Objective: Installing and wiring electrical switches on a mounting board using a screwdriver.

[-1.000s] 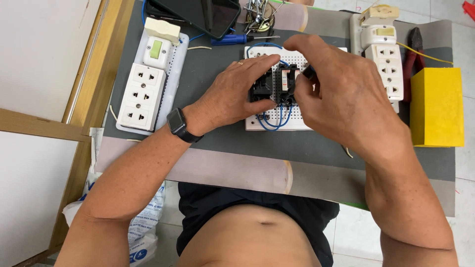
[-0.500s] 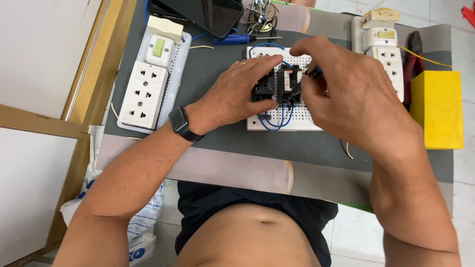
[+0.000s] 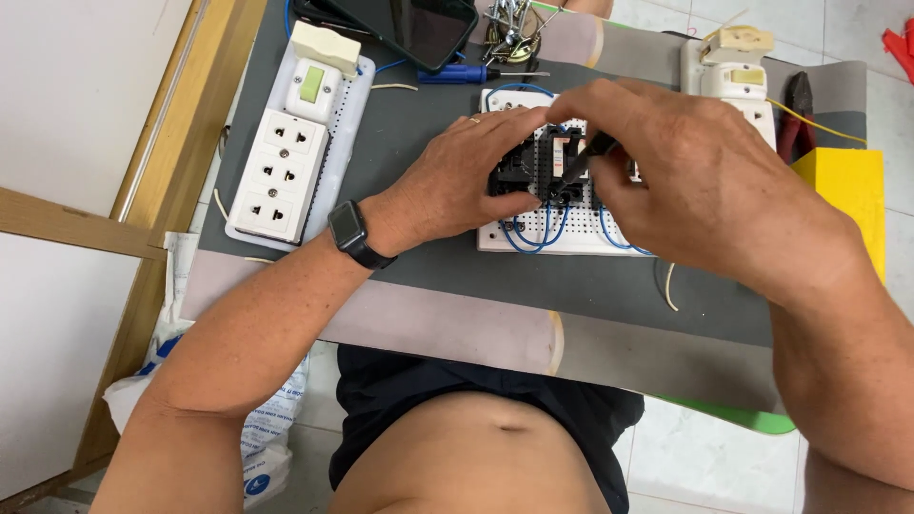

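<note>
Little has shifted vs. the earlier frames: both hands are kept on the same spot, w/ the right hand (image 3: 695, 186) seen slightly lower and the tool tip brought closer onto the black part. A black electrical module (image 3: 533, 176) is pinned by the left hand (image 3: 462, 186) against a white perforated board (image 3: 557, 238), fingers curled over its left edge and thumb pressed below it; a ring is worn on that hand and a dark smartwatch (image 3: 354, 233) on the wrist. A dark screwdriver (image 3: 583, 162) is gripped between thumb and fingers of the right hand, its tip set on the module's top, though the exact contact point is prob. hidden by the fingers. Blue wires (image 3: 533, 233) are looped from under the module across the board. All of it is laid on a dark grey mat (image 3: 419, 257). A white socket strip w/ a switch (image 3: 286, 162) is placed well left, a phone (image 3: 428, 24) and a blue-handled screwdriver (image 3: 457, 73) at the top, a second white socket unit (image 3: 738, 67) top right, a yellow box (image 3: 847, 186) at the right edge.
</note>
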